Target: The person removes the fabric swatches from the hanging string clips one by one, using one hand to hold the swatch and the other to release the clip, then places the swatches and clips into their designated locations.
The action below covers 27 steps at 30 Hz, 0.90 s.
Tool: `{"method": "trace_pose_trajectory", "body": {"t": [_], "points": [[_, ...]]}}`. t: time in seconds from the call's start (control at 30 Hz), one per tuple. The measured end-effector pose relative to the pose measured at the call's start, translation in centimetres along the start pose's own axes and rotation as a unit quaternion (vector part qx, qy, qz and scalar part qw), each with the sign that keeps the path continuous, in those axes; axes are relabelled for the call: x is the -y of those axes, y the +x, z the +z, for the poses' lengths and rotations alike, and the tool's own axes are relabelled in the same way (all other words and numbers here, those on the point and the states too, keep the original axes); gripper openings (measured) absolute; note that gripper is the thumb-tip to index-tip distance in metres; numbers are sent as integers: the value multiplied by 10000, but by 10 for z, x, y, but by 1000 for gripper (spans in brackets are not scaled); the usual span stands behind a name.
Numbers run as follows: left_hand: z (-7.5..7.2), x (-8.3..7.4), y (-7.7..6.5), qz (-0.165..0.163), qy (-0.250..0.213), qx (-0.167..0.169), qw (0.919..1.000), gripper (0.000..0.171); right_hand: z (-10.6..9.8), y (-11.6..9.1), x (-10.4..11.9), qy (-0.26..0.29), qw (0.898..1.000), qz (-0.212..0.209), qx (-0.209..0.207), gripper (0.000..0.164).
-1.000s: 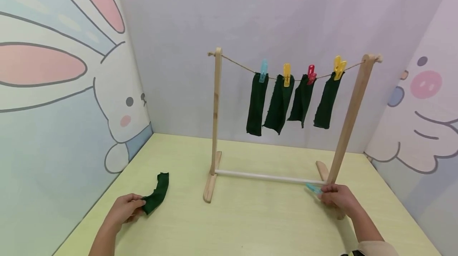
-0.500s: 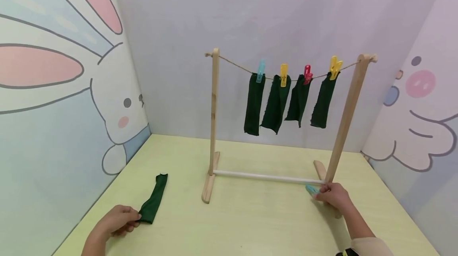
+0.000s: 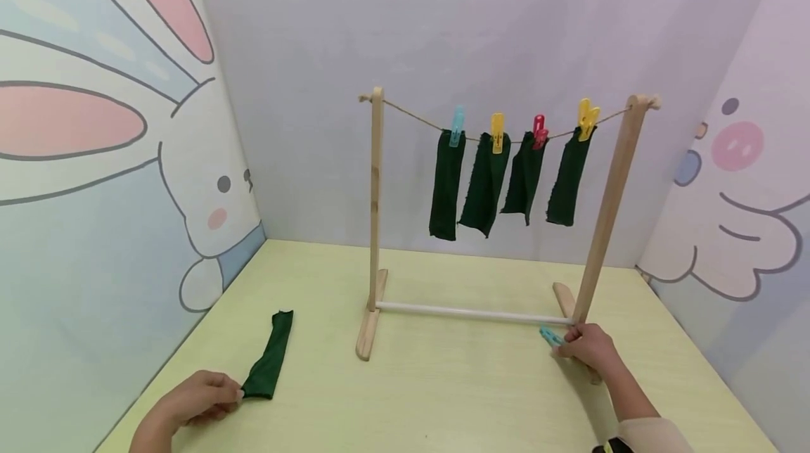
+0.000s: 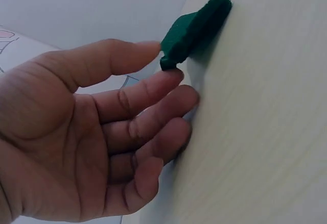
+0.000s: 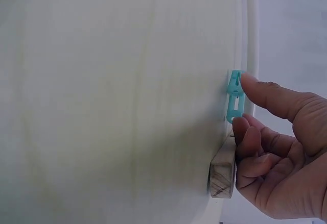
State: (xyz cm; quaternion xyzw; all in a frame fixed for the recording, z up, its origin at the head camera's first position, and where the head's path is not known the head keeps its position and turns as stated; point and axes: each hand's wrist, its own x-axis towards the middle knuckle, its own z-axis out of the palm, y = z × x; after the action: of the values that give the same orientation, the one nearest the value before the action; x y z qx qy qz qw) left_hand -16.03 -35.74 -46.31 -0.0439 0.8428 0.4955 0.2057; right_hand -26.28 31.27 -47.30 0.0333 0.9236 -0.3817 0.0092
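A dark green cloth strip (image 3: pixel 268 361) lies on the table at the left. My left hand (image 3: pixel 197 400) pinches its near corner between thumb and index finger, the other fingers loosely bent below, as the left wrist view shows with the cloth (image 4: pixel 191 30). At the foot of the rack's right post, my right hand (image 3: pixel 588 347) holds a light blue clothespin (image 3: pixel 550 336) by the thumb and fingertips. In the right wrist view the clothespin (image 5: pixel 235 94) sits close to the tabletop, beside the end of the wooden foot (image 5: pixel 223 175).
A wooden drying rack (image 3: pixel 606 210) with a string line (image 3: pixel 411 113) stands at the centre right. Several green strips (image 3: pixel 486 186) hang from it by blue, yellow and red clothespins. A white bar (image 3: pixel 468 312) joins its feet. Cartoon-printed walls (image 3: pixel 95 242) flank the pale yellow table (image 3: pixel 392 404).
My left hand has moved left and toward me with the cloth's near end, and the strip now lies straighter. The right hand stays by the post with the clothespin, shifting only slightly.
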Motion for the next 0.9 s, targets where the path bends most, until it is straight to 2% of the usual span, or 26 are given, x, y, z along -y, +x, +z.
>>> {"method": "trace_pose_trajectory", "body": {"t": [0.1, 0.23, 0.3, 0.37, 0.43, 0.6, 0.8, 0.9], "points": [[-3, -3, -3, -43, 115, -20, 9999, 24, 0, 1, -2, 1, 10000, 3, -31, 29], [-4, -16, -7, -243, 213, -564, 9979, 27, -3, -3, 1, 185, 9998, -8, -58, 27], [-4, -23, -8, -105, 174, -700, 9973, 33, -7, -7, 7, 388, 9992, -57, -62, 28], [-4, -31, -7, 197, 137, -675, 9974, 39, -11, -9, 15, 625, 9980, -72, -37, 28], [-2, -37, -5, 621, 128, -488, 9968, 43, -15, -10, 22, 752, 9971, -121, 35, 29], [12, -59, 8, 1471, 203, -168, 9888, 44, -27, -11, 40, 754, 9961, -355, 276, 40], [37, -90, 30, 2036, 160, -278, 9785, 40, -43, -15, 69, 801, 9932, -732, 412, 50], [47, -105, 40, 2359, 186, -359, 9709, 37, -52, -15, 87, 737, 9921, -942, 372, 56]]}}
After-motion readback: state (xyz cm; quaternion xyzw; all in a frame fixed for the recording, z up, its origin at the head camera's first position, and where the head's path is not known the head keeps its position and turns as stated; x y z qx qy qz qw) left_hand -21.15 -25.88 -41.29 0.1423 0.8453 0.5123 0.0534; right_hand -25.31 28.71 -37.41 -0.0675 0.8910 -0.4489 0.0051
